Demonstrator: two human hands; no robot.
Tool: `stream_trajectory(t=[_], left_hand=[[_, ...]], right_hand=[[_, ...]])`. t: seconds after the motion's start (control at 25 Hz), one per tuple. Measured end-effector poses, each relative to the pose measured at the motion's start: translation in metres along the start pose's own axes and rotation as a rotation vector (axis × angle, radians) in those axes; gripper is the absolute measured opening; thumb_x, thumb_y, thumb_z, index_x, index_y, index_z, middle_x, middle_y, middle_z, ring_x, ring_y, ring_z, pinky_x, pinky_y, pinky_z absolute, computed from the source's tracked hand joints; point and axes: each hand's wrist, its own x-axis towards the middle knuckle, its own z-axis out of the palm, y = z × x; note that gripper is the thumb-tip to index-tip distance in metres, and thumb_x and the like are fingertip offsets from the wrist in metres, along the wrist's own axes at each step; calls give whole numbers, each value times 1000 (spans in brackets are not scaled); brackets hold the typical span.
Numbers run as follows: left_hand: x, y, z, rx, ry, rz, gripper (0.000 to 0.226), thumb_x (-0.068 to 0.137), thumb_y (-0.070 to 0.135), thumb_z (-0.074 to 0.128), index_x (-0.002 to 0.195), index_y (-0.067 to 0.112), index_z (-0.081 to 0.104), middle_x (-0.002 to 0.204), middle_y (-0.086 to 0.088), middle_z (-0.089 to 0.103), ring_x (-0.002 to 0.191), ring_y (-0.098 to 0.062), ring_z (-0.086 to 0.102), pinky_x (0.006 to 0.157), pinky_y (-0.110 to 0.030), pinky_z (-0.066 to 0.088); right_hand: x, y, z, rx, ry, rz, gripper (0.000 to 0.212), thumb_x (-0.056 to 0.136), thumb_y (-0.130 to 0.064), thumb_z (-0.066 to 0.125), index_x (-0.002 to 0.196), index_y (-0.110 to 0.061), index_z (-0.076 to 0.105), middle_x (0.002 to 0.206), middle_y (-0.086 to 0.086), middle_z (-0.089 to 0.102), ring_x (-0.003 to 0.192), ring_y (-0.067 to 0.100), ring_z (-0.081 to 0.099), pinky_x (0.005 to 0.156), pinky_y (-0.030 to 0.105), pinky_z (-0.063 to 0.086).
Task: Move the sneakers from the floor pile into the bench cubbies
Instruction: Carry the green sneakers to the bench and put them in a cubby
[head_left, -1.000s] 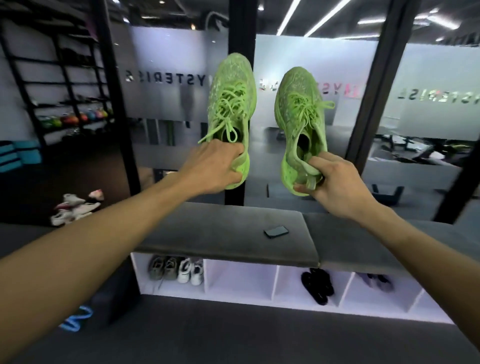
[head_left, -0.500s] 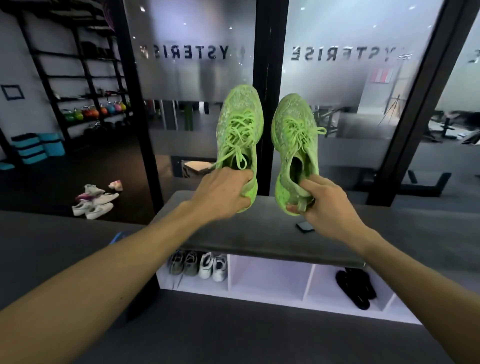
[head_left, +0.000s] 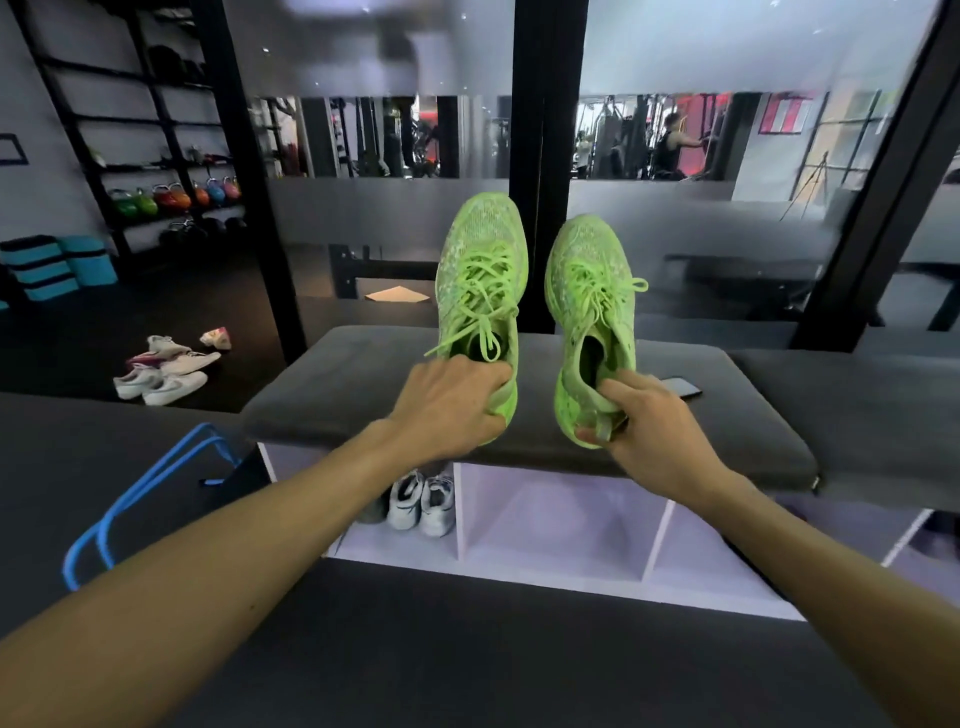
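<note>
I hold a pair of neon green sneakers by their heels, toes pointing up, in front of the bench. My left hand (head_left: 449, 405) grips the left green sneaker (head_left: 480, 270); my right hand (head_left: 649, 421) grips the right green sneaker (head_left: 589, 291). Below them the bench's grey cushion (head_left: 322, 395) tops a row of white cubbies (head_left: 566, 525). The left cubby holds white sneakers (head_left: 422, 501), partly hidden by my left forearm. The cubby under my hands shows nothing inside. A pile of white and pink sneakers (head_left: 166, 366) lies on the dark floor at the left.
A black phone (head_left: 681, 387) lies on the cushion just right of my right hand. A blue metal frame (head_left: 150, 493) stands left of the bench. Glass panels with black posts (head_left: 540, 156) rise behind the bench. Kettlebell shelves (head_left: 171, 200) stand at far left.
The view has moved closer to the bench and tilted down. Both sneakers have dropped from in front of the glass to just over the cushion, still held the same way.
</note>
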Motion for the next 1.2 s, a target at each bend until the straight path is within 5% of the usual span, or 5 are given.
stream_trajectory(t=[0.36,0.68,0.88,1.2], left_hand=[[-92,-17,191,-1,-50,15,31,70,32,63,74,19,36,58,3,33,63,-32,40,47,-31,16],[-144,-19,275,-48,-227,54,27,70,32,62,76,18,41,62,1,37,74,-35,51,66,-36,39],[-155,-19,339,-78,-363,52,34,69,32,63,69,18,32,60,3,35,66,-30,41,48,-34,18],[-93,-32,445,-134,-490,16,29,71,23,63,71,18,34,63,2,38,67,-30,42,50,-33,21]], right_hand=[[-118,32,176,-41,-22,62,20,72,-14,75,81,-11,58,83,4,55,77,33,49,59,43,47],[-185,29,241,14,-149,223,22,75,-18,73,75,-16,51,81,-1,51,80,31,50,63,41,45],[-214,52,291,58,-260,278,18,76,-14,67,74,-13,50,79,0,50,76,30,48,64,40,43],[-178,130,376,23,-368,314,13,75,-13,64,81,-17,53,83,-2,51,79,30,49,63,37,41]])
